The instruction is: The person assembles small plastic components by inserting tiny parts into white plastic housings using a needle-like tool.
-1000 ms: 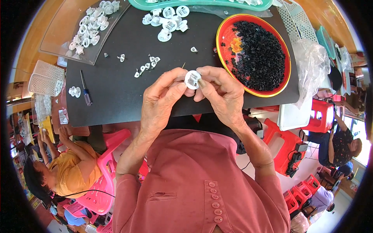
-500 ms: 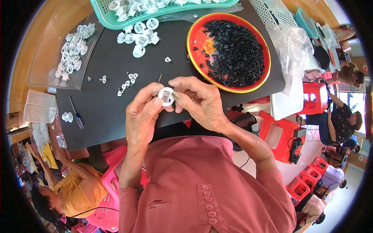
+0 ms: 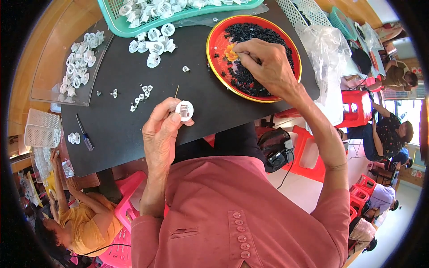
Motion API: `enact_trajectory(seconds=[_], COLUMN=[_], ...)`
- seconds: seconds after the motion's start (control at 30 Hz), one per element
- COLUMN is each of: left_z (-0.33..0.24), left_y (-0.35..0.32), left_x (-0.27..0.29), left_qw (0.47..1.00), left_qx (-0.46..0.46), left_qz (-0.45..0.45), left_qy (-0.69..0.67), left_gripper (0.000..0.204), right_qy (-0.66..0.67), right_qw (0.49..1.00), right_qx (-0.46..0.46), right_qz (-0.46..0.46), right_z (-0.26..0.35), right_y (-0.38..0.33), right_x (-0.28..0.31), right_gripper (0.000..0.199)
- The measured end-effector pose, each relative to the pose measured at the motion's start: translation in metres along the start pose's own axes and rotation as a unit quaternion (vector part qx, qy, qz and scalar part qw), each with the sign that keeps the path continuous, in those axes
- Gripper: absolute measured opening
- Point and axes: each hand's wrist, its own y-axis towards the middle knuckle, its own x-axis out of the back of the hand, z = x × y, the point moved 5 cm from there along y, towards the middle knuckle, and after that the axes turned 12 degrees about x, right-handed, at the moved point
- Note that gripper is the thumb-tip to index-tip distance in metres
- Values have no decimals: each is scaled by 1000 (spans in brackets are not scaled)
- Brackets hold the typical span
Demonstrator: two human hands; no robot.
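My left hand (image 3: 160, 127) pinches a round white plastic part (image 3: 184, 110) between thumb and fingers, just above the table's near edge. A thin brass-coloured pin (image 3: 177, 92) sticks up beyond those fingers; its lower end is hidden. My right hand (image 3: 268, 64) is over the red round tray (image 3: 218, 62) with its yellow rim. Its thumb and fingertips are closed together near the painted flower; whatever they hold, if anything, cannot be made out. Small black plastic pieces (image 3: 250, 33) lie heaped in the tray, partly covered by my hand.
White round parts (image 3: 154, 48) are piled beside a green basket (image 3: 117, 26) full of more. A clear tray (image 3: 42, 87) holds similar ones at left. Small clear-white pieces (image 3: 141, 97) and a screwdriver (image 3: 85, 134) lie on the dark table (image 3: 116, 143). A person in yellow (image 3: 91, 219) sits lower left.
My right hand has left the white part and moved up and right to the red tray. My left hand still holds the white part. The view has shifted slightly.
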Motion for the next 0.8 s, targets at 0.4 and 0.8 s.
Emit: enact_trajectory(seconds=[0.4,0.8], left_z=[3,3], left_y=[-1,1], left_x=[-1,0], left_qw=[999,999], left_qx=[-23,-23], left_qz=[-13,-16], left_qy=[31,44], left_gripper=[27,27], right_qy=[-39,14], right_qw=[988,995], right_qx=[12,34], right_qz=[149,97], right_z=[-19,-17], right_y=[22,24], right_x=[-43,-47], right_gripper=[9,7])
